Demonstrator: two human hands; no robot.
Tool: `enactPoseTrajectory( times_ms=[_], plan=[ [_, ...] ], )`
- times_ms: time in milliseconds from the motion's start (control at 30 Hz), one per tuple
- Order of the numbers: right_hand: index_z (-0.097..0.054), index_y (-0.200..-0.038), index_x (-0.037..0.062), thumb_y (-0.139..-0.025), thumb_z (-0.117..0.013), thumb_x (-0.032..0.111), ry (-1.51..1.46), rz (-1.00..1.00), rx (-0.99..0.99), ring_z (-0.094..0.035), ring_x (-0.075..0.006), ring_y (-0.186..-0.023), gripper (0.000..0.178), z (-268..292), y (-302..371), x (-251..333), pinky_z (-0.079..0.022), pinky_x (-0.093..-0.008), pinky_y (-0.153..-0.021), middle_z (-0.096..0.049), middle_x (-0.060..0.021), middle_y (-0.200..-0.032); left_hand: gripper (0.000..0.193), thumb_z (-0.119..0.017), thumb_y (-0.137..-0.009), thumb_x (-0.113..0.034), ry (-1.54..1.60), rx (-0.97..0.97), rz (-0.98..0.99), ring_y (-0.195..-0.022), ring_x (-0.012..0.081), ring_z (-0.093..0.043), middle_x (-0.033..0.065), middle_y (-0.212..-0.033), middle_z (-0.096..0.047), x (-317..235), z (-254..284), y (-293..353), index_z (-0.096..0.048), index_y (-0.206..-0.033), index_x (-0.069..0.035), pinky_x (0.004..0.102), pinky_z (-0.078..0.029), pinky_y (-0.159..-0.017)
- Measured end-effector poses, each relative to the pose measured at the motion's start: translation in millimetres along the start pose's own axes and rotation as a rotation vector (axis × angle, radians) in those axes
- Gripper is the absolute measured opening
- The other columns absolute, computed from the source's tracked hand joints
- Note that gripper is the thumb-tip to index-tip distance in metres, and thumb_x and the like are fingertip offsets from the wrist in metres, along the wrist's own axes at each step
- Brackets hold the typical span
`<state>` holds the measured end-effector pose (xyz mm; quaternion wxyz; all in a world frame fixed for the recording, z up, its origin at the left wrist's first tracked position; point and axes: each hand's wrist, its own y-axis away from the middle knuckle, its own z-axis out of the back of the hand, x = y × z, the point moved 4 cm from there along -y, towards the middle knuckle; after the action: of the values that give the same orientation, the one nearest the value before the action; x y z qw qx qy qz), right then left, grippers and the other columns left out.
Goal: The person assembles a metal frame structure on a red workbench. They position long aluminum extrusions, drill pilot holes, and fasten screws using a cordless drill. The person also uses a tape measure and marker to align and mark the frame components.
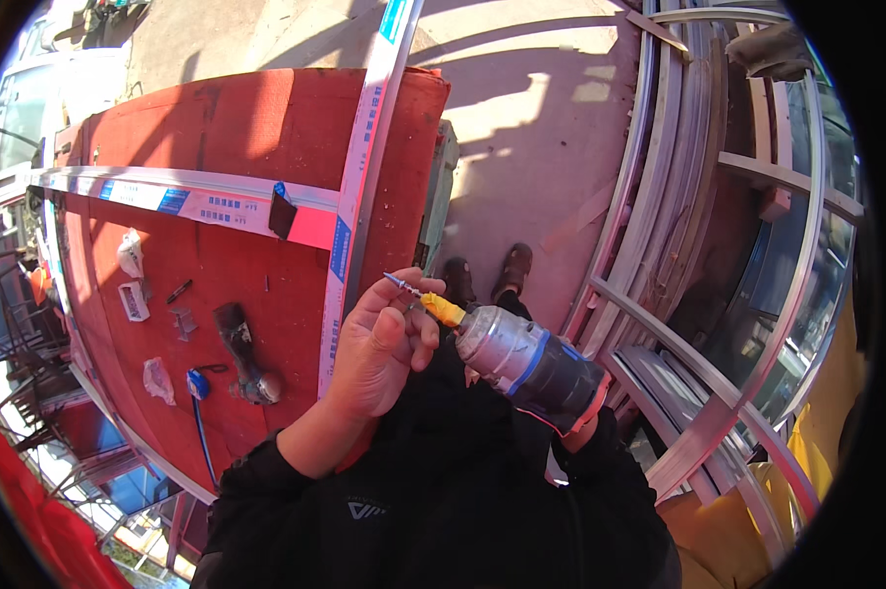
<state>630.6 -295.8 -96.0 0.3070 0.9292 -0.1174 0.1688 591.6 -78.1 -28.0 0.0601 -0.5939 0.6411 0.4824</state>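
In front of my body a cordless drill (521, 361) is held in my right hand (582, 434), which is mostly hidden behind the tool. The drill points up and to the left, with yellow wrapping (443, 309) around its bit end. A screw (401, 283) sits at the tip. My left hand (372, 346) has its fingers bent around that screw, palm partly turned up. Just beyond my left hand runs a long metal profile (349, 206) with printed film; a second profile (217, 201) meets it at a T. A small dark block (282, 211) rests at this joint.
The red-covered table (266, 128) carries another power tool (239, 344), a blue tape measure (197, 383) with its tape out, a white plastic piece (134, 301) and crumpled plastic (158, 381). Long metal profiles (669, 147) and curved frames (806, 245) crowd the right side. My shoes (513, 267) stand on concrete.
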Motion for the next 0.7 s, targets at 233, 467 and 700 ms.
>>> enactPoseTrajectory(
  times_ms=[233, 467, 700],
  plan=[
    [-0.056, -0.135, -0.0026, -0.093, -0.073, 0.01, 0.079, 0.075, -0.085, -0.073, -0.0253, -0.1, 0.048, 23.7, -15.2, 4.1, -0.062, -0.0336, -0.086, -0.068, -0.0142, -0.117, 0.047, -0.07, -0.098, -0.035, -1.558, -0.103, -0.708, -0.119, 0.0234, -0.059, 0.0142, -0.125, -0.066, -123.5, 53.3, -44.9, -0.062, -0.125, 0.003, 0.0384, -0.044, -0.106],
    [-0.057, -0.131, -0.0065, -0.093, -0.069, 0.001, 0.338, 0.335, 0.062, -0.074, -0.0277, -0.095, 0.041, 51.0, -81.7, -27.9, -0.063, -0.0345, -0.084, -0.069, -0.0166, -0.115, 0.088, -0.03, -0.099, -0.077, -2.101, 0.178, -0.226, -0.085, 0.0164, -0.058, 0.0107, -0.098, -0.063, -126.6, 70.3, -128.6, -0.065, -0.107, 0.004, 0.0338, -0.044, -0.075],
    [-0.071, -0.11, -0.0037, -0.092, -0.074, 0.011, -0.264, -0.218, -0.117, -0.072, -0.0188, -0.077, 0.024, 46.0, -119.1, -24.5, -0.06, -0.0283, -0.071, -0.074, -0.0103, -0.098, 0.081, -0.029, -0.103, -0.071, -2.077, 0.22, -0.151, -0.082, 0.0158, -0.058, 0.0061, -0.085, -0.062, -132.4, 75.0, -131.7, -0.064, -0.094, 0.002, 0.0315, -0.044, -0.074]
  ],
)
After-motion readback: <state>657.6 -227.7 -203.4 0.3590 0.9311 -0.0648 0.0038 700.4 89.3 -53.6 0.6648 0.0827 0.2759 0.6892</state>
